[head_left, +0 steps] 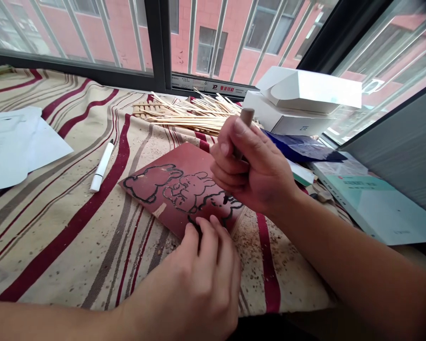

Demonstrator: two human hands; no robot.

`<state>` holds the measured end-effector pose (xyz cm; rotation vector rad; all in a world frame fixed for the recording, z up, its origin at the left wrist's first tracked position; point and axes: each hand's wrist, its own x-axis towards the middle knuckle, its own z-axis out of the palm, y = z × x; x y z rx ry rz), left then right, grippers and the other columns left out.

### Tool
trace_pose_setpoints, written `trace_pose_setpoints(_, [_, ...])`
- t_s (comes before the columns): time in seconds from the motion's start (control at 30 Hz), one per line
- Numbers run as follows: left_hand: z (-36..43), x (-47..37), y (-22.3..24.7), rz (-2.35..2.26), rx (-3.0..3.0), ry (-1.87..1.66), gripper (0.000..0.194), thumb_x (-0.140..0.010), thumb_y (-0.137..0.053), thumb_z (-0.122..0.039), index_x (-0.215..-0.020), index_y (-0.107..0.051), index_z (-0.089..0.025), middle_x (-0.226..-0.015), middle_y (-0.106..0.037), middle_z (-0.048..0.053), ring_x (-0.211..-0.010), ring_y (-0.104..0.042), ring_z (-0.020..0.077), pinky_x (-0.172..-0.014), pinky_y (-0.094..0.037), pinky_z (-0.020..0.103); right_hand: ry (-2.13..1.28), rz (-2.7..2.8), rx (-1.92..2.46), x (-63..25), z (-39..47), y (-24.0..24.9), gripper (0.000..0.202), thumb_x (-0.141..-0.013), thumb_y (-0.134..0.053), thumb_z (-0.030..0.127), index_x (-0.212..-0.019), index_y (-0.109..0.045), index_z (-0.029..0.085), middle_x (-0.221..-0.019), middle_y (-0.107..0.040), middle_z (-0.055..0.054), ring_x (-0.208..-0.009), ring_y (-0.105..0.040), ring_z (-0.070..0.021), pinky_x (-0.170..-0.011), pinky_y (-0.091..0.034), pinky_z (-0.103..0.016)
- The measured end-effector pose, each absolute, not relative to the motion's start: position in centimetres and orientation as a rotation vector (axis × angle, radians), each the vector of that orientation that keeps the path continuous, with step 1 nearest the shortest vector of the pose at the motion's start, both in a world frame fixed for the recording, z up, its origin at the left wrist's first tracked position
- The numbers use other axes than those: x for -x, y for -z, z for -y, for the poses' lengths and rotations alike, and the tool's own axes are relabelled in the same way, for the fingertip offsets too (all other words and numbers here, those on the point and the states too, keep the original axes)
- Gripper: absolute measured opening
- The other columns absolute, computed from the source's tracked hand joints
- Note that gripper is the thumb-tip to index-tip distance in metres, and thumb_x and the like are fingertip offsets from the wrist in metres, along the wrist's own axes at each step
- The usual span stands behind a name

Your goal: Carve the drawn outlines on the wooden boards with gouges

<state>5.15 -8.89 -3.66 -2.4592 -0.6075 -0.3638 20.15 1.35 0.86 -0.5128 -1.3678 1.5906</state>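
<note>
A reddish-brown board [152,189] lies at an angle on the striped cloth, with rabbit-like figures outlined in black and carved lines on its face. My left hand [199,279] rests at the board's near edge, its slightly spread fingertips touching the surface; its thumb is hidden. Above the board's right side, my right hand [255,166] is closed around a wooden-handled tool [247,116]. Only the round handle end pokes out over the thumb; the working end is hidden behind the hand. Small crumbs and shavings lie around the board.
A white marker [102,166] lies left of the board, near paper sheets [49,147]. Thin wooden sticks [191,116] are piled behind it by the window. A white box [298,102], a dark blue packet [298,147] and a pale green book [372,199] sit to the right.
</note>
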Motion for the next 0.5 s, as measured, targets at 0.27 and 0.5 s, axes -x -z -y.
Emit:
trace_pose_setpoints(0.27, [8.9, -5.2, 4.0, 0.625, 2.434, 0.359, 0.047, -0.091, -0.039, -0.018, -0.118, -0.074, 0.000, -0.118, -0.074, 0.027, -0.099, -0.075, 0.0353, -0.078, -0.058, 0.047, -1.660, 1.339, 0.542, -18.2, -2.8, -1.0, 0.044, -0.098, -0.062, 0.048, -0.074, -0.036, 0.023, -0.056, -0.027, 0.010, -0.044, -0.017, -0.0044, -0.038, -0.013, -0.019])
trace_pose_setpoints(0.5, [9.0, -5.2, 4.7, 0.568, 2.391, 0.382, 0.045, -0.087, -0.045, -0.019, -0.115, -0.075, 0.001, -0.114, -0.076, 0.025, -0.098, -0.076, 0.0347, -0.084, -0.059, 0.047, -1.569, 1.375, 0.481, -18.1, -2.4, 0.3, 0.039, -0.089, -0.075, 0.049, -0.083, -0.047, 0.023, -0.064, -0.043, 0.007, -0.049, -0.037, -0.0048, -0.039, -0.025, -0.019])
